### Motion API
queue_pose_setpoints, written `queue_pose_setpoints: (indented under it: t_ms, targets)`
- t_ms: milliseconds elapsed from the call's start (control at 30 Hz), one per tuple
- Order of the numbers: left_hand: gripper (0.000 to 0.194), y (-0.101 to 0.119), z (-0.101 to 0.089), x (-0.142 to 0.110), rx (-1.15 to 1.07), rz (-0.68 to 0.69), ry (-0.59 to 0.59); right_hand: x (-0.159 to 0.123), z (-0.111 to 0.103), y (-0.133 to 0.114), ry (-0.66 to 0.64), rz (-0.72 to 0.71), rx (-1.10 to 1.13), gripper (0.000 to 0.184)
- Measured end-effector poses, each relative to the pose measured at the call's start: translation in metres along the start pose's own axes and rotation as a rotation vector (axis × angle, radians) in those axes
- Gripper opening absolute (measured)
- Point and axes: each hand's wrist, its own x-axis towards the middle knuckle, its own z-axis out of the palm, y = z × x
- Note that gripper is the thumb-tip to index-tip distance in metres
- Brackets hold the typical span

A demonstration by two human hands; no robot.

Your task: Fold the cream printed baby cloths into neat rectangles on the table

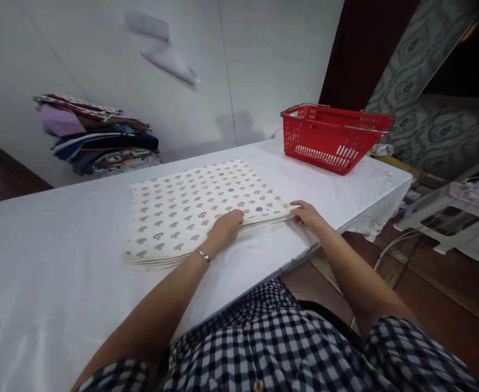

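Note:
A folded white cloth (190,204) printed with small grey, red and blue shapes lies flat on the white-covered table (51,272), its layered edge facing me. My left hand (225,228) is curled over the near edge of the cloth, fingers gripping the layers; a thin bracelet sits on that wrist. My right hand (307,214) pinches the cloth's near right corner.
A red plastic basket (333,136) with metal handles stands at the table's far right. A stack of folded clothes (96,136) sits at the back left by the white wall. To the right, past the table edge, are a wooden floor, cables and a white appliance (455,212).

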Motion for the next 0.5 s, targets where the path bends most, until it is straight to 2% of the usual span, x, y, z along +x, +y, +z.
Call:
queue_pose_setpoints:
  t_ms: [233,500]
  targets:
    - [0.027,0.005,0.014,0.000,0.135,0.063,-0.030,0.002,-0.001,0.005,0.002,-0.036,-0.004,0.033]
    - [0.017,0.024,0.018,0.010,0.150,-0.010,-0.037,0.005,-0.003,0.012,-0.003,-0.070,0.037,0.029]
